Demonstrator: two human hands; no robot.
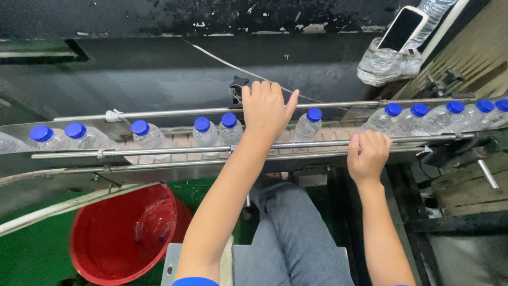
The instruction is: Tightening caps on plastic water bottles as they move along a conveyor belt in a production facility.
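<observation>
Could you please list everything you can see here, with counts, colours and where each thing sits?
Bottles on the conveyor: about twelve in view, clear with blue caps, upright in a row between the rails; a hand may hide more.
Conveyor: one, pale belt, running left to right across the middle.
Guide rails: metal, silver, along both sides of the belt.
Bucket: one, red, on the green floor at lower left, with crumpled clear plastic inside.
Phone: one, white-edged with a dark screen, propped at upper right on crumpled clear plastic.
Left hand: reaching over the belt, above the bottles.
Right hand: curled over the near rail.
</observation>
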